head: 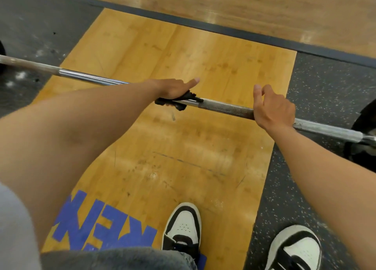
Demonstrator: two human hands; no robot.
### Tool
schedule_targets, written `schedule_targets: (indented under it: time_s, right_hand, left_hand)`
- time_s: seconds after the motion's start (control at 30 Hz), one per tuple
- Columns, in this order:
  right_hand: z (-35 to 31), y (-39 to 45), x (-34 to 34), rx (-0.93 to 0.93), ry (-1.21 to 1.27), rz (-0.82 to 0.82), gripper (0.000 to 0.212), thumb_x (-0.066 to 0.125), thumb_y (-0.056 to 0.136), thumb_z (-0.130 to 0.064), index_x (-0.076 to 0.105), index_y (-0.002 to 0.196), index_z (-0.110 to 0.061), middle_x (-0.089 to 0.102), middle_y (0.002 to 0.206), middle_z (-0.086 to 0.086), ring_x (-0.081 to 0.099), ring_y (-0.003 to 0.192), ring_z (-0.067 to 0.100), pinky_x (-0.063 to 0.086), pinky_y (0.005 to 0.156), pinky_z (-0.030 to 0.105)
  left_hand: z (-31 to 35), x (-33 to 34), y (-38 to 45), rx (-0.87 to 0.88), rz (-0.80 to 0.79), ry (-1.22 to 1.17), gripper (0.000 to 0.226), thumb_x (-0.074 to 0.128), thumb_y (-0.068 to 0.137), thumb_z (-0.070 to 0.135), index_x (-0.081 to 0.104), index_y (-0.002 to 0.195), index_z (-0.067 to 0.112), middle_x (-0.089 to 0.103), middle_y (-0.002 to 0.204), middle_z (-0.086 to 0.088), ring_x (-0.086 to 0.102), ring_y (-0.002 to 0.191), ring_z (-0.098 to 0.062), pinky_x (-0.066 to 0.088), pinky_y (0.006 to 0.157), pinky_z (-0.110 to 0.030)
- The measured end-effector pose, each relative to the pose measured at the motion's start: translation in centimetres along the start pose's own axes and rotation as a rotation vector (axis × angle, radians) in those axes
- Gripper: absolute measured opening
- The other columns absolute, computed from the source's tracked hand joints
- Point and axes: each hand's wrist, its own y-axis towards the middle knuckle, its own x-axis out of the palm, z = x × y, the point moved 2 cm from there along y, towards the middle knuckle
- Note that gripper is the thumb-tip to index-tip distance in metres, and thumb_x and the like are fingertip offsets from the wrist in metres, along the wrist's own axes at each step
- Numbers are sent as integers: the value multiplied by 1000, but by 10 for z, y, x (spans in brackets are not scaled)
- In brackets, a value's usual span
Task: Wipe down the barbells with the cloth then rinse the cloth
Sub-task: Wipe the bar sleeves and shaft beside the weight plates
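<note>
A steel barbell lies across the wooden platform, running from upper left to lower right. A black cloth is wrapped round the bar near its middle. My left hand grips the cloth against the bar, its index finger pointing out. Further right, my right hand holds the knurled part of the bar, with the index finger lifted. The bar left of the cloth looks shiny; right of it the knurling is dull.
The wooden platform carries blue lettering near my feet. Black speckled rubber flooring flanks it on both sides. A black weight plate sits at the bar's right end. My two shoes stand below the bar.
</note>
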Motion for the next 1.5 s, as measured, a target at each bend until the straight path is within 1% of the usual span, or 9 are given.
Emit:
schedule_targets:
  time_s: [0.33, 0.5, 0.67, 0.77, 0.93, 1.03, 1.17, 1.33, 1.5]
  right_hand:
    - [-5, 0, -1, 4, 17, -20, 60, 10, 109, -50, 52, 122, -9, 64, 95, 26, 52, 81, 40, 33, 75, 46]
    - [-7, 0, -3, 11, 23, -17, 55, 13, 110, -47, 53, 115, -10, 62, 91, 23, 45, 76, 34, 31, 74, 45]
    - [-7, -1, -3, -3, 12, -21, 59, 14, 109, -51, 55, 123, -11, 65, 96, 25, 45, 77, 34, 31, 74, 44]
    - [-10, -3, -4, -7, 4, -40, 61, 13, 108, -53, 55, 124, -12, 65, 95, 25, 46, 77, 35, 32, 74, 45]
    - [-8, -4, -5, 15, 25, -32, 58, 15, 110, -49, 55, 121, -9, 63, 97, 28, 43, 79, 35, 29, 77, 46]
    - [-6, -1, -3, 13, 21, -43, 58, 13, 110, -49, 54, 115, -8, 56, 88, 21, 45, 79, 36, 30, 78, 47]
    - [-4, 5, 2, 7, -25, -60, 59, 10, 108, -50, 54, 110, -11, 55, 87, 19, 47, 80, 37, 32, 77, 47]
    - [-3, 2, 2, -31, -44, -70, 64, 9, 108, -55, 55, 107, -10, 56, 88, 18, 48, 81, 37, 32, 78, 48]
    - [-8, 6, 0, -27, -61, -151, 64, 8, 108, -54, 55, 103, -12, 57, 93, 16, 49, 84, 36, 35, 82, 49]
  left_hand:
    - [146, 50, 13, 291, 109, 41, 107, -19, 81, 77, 66, 58, 17, 62, 53, 2, 60, 54, -21, 52, 64, -33]
    - [49, 19, 14, 146, 227, 244, 63, 18, 108, 54, 66, 122, 16, 73, 81, -10, 66, 72, -30, 52, 78, -38]
    - [-47, -7, -10, -139, 356, 265, 72, 10, 108, 59, 67, 97, 16, 71, 77, -8, 66, 83, -29, 47, 85, -40]
    - [24, 15, 3, 69, 355, 345, 62, 17, 109, 55, 64, 105, 14, 64, 83, -8, 60, 84, -30, 44, 80, -40]
    - [105, 45, 0, 234, 320, 226, 90, -10, 92, 70, 56, 60, 18, 59, 65, -1, 57, 63, -19, 40, 69, -37]
    - [55, 27, 3, 219, 363, 332, 74, 7, 107, 59, 55, 77, 12, 52, 70, -4, 52, 66, -25, 35, 67, -39]
    - [-38, 0, -9, -3, 472, 422, 44, 36, 109, 47, 49, 134, 12, 58, 95, -14, 59, 91, -38, 43, 70, -44]
    - [-28, 13, -19, -17, 614, 385, 42, 32, 112, 41, 59, 126, 12, 65, 101, -17, 64, 96, -40, 44, 74, -43]
    - [53, 44, -5, 87, 655, 264, 62, 17, 112, 47, 46, 65, 18, 44, 62, -1, 56, 67, -32, 34, 61, -36]
